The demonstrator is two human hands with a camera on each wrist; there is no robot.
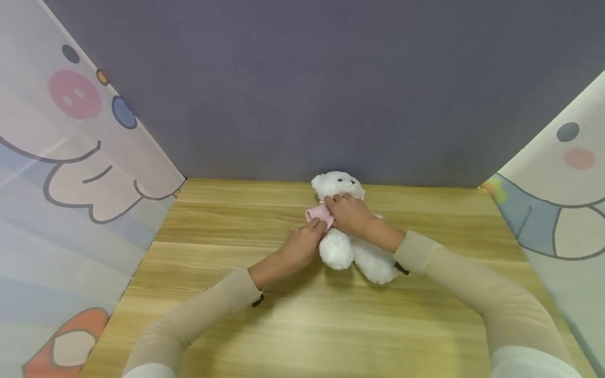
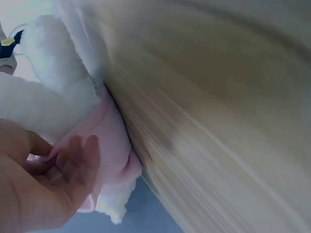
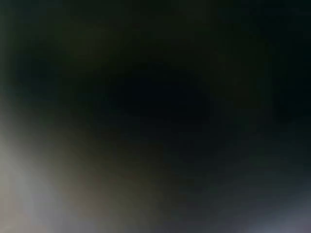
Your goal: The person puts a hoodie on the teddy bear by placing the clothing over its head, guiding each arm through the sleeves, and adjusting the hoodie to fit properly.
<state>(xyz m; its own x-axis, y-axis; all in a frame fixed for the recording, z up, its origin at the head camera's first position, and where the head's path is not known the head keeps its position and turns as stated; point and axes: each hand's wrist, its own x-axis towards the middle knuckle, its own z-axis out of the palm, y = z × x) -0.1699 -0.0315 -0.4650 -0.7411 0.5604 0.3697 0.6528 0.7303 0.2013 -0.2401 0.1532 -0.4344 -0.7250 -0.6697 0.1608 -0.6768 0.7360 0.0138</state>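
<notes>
A white plush bear sits on the wooden table, leaning back, head toward the grey wall. Round its upper body is a pink doll top; a sleeve-like opening faces left. My left hand pinches the lower edge of the top, thumb against fingers. The left wrist view shows that hand at the pink cloth, beside the bear's fluffy white legs. Across the bear's chest lies my right hand, its curled fingers gripping the top near the neck. The right wrist view is dark and blurred.
The wood-grain table ends at a plain grey wall just behind the bear. Panels with cartoon prints stand on the left and right. Both forearms wear beige sleeves.
</notes>
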